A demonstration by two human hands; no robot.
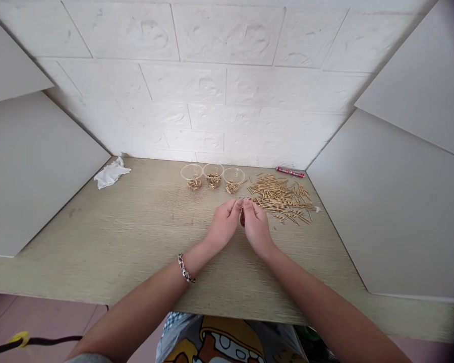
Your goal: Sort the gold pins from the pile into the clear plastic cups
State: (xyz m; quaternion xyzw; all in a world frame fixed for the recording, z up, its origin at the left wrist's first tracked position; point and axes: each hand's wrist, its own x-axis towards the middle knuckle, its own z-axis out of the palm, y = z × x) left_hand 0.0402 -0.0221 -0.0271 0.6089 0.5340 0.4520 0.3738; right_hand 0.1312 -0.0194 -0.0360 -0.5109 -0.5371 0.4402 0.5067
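My left hand (224,223) and my right hand (254,225) meet fingertip to fingertip over the wooden table (128,237), both with fingers curled in a pinch. Something small and reddish shows between them, too hidden to name. Just beyond the hands lies a spread pile of thin gold pins (282,196). Three clear plastic cups (213,176) stand in a row behind, each holding some gold pieces. A metal bracelet (185,269) is on my left wrist.
A crumpled white cloth (111,174) lies at the back left of the table. A red pen-like stick (289,172) rests by the white brick wall. White panels close in both sides. A black cable with a yellow tag (20,339) lies on the floor.
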